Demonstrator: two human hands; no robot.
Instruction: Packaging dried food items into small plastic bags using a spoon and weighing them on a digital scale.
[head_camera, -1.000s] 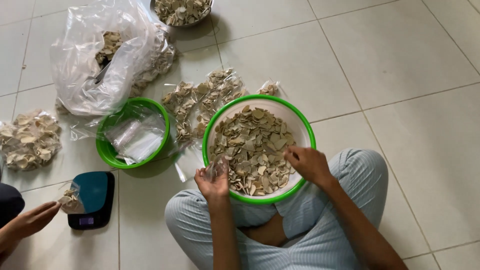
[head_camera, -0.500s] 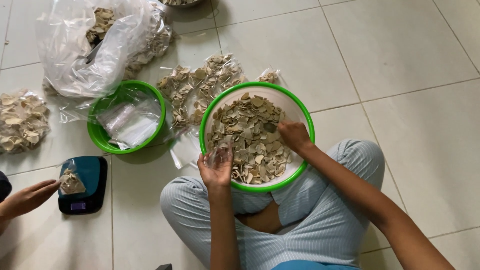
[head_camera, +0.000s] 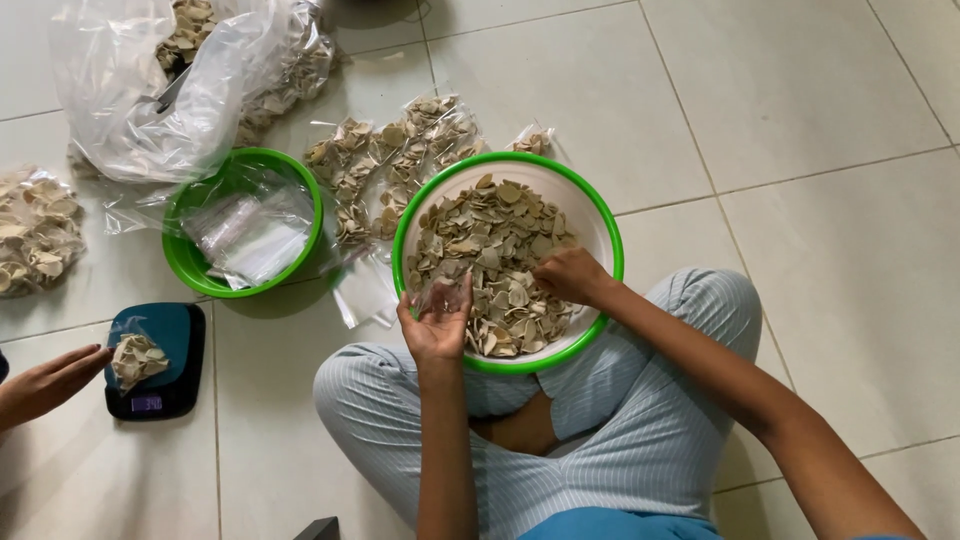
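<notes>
Moved: right hand (head_camera: 568, 275) deeper into the chip bowl (head_camera: 600, 225), fingers closed on chips. Left hand (head_camera: 437, 325) pinches a nearly empty small bag (head_camera: 445, 296) at the bowl's near rim. Filled bags (head_camera: 400, 150) on floor beyond; bowl mostly full.

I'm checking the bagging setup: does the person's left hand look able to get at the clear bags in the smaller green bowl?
Probably yes: the smaller green bowl sits open on the left hand's own side, nothing between, though that hand already holds a small clear bag.
</notes>
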